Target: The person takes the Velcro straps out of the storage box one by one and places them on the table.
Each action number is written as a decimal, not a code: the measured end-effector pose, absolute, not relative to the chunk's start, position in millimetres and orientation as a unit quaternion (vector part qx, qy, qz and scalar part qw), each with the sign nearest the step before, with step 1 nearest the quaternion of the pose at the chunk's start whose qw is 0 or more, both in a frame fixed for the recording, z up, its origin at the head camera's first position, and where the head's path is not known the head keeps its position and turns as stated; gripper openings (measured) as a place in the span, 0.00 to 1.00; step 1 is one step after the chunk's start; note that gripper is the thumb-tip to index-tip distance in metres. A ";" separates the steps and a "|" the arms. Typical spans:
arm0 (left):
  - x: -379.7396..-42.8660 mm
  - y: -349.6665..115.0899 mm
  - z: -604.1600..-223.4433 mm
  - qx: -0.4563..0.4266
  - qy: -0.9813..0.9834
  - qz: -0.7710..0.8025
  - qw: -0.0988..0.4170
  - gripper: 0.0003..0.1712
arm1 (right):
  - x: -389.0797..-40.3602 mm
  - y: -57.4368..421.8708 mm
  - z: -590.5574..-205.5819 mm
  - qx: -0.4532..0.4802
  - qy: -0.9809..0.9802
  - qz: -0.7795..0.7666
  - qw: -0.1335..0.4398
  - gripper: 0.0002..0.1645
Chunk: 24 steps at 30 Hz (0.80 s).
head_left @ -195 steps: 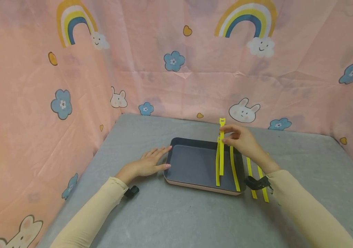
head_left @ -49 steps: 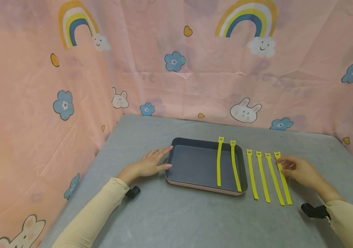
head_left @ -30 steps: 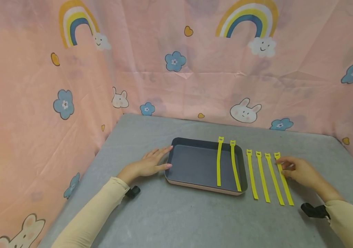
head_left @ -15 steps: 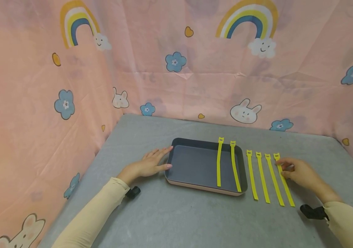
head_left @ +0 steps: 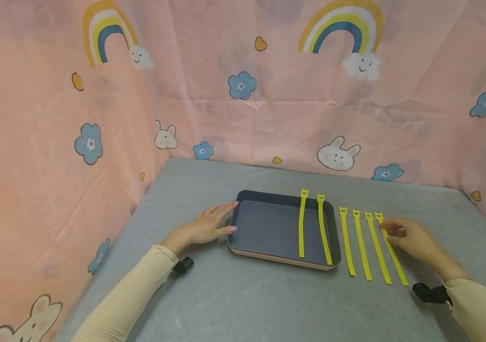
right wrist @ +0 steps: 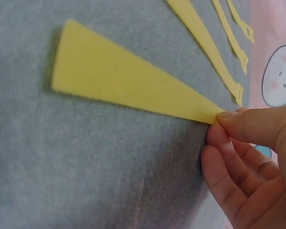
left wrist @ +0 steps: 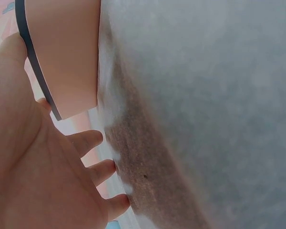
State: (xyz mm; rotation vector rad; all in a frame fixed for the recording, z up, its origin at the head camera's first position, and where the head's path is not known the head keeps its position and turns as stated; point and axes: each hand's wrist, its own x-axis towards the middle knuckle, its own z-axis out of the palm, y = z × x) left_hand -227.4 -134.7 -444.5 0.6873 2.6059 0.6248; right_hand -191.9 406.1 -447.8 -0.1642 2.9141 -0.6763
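Observation:
My right hand (head_left: 414, 240) pinches the upper part of the rightmost yellow hook-and-loop cable tie (head_left: 394, 259) between thumb and fingers, its tail lying on the grey cloth. In the right wrist view, the thumb presses on this flat cable tie (right wrist: 119, 71). Several more ties (head_left: 360, 247) lie side by side left of it, slotted heads to the back. Two others, a left tie (head_left: 301, 228) and a right tie (head_left: 323, 230), lie across the dark baking tray (head_left: 264, 228). My left hand (head_left: 202, 228) has its fingers extended, thumb and index fingertip at the tray's left rim.
Grey cloth (head_left: 234, 304) covers the table. A pink patterned curtain (head_left: 209, 114) hangs behind it and along the left side. Black wrist straps, a left one (head_left: 183, 265) and a right one (head_left: 431, 292), show at the sleeves.
Earlier, the right hand held a tie above the tray; then it moved right to the row on the table. Lately the pinched tie's head shifted left and its tail right. The left hand stays put.

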 end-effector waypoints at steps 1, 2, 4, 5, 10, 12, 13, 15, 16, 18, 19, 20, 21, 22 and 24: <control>-227.4 -134.6 -444.3 0.244 0.926 0.221 0.186 0.43 | -191.7 406.1 -447.7 -0.055 0.970 -0.226 0.073 0.21; -227.2 -134.5 -444.3 0.246 0.926 0.221 0.185 0.43 | -191.6 406.4 -447.5 -0.057 0.969 -0.228 0.071 0.21; -227.3 -134.4 -444.2 0.245 0.926 0.217 0.187 0.43 | -191.2 406.6 -447.6 -0.054 0.969 -0.231 0.071 0.22; -227.3 -134.3 -444.4 0.245 0.927 0.216 0.187 0.43 | -191.1 406.7 -447.7 -0.051 0.968 -0.234 0.071 0.22; -227.2 -133.9 -444.7 0.244 0.926 0.219 0.188 0.43 | -191.6 407.9 -446.8 -0.037 0.966 -0.245 0.070 0.25; -227.0 -133.8 -444.5 0.244 0.925 0.222 0.187 0.43 | -191.7 408.2 -445.2 -0.038 0.966 -0.246 0.068 0.26; -226.9 -133.9 -444.4 0.244 0.925 0.222 0.187 0.43 | -191.7 408.1 -444.1 -0.037 0.966 -0.247 0.068 0.26; -227.0 -134.1 -444.6 0.246 0.925 0.222 0.186 0.43 | -191.7 407.3 -441.7 -0.038 0.966 -0.247 0.066 0.26; -227.2 -134.3 -444.6 0.246 0.925 0.220 0.187 0.42 | -191.8 406.7 -440.4 -0.039 0.966 -0.246 0.064 0.26; -227.5 -134.7 -444.9 0.249 0.925 0.219 0.186 0.42 | -192.2 404.6 -437.4 -0.038 0.968 -0.242 0.061 0.27; -227.7 -134.9 -445.1 0.251 0.925 0.219 0.185 0.42 | -192.4 403.1 -435.7 -0.039 0.968 -0.239 0.059 0.27; -227.8 -135.0 -445.3 0.252 0.924 0.219 0.185 0.42 | -192.7 401.4 -434.0 -0.040 0.969 -0.236 0.058 0.27; -227.9 -135.1 -445.2 0.253 0.924 0.218 0.186 0.42 | -193.1 399.6 -432.0 -0.040 0.971 -0.231 0.056 0.27; -228.0 -135.2 -445.3 0.253 0.924 0.218 0.185 0.42 | -193.7 397.7 -430.2 -0.038 0.971 -0.227 0.057 0.27; -227.8 -135.2 -445.2 0.255 0.924 0.220 0.184 0.42 | -194.5 393.4 -425.9 -0.039 0.972 -0.223 0.059 0.26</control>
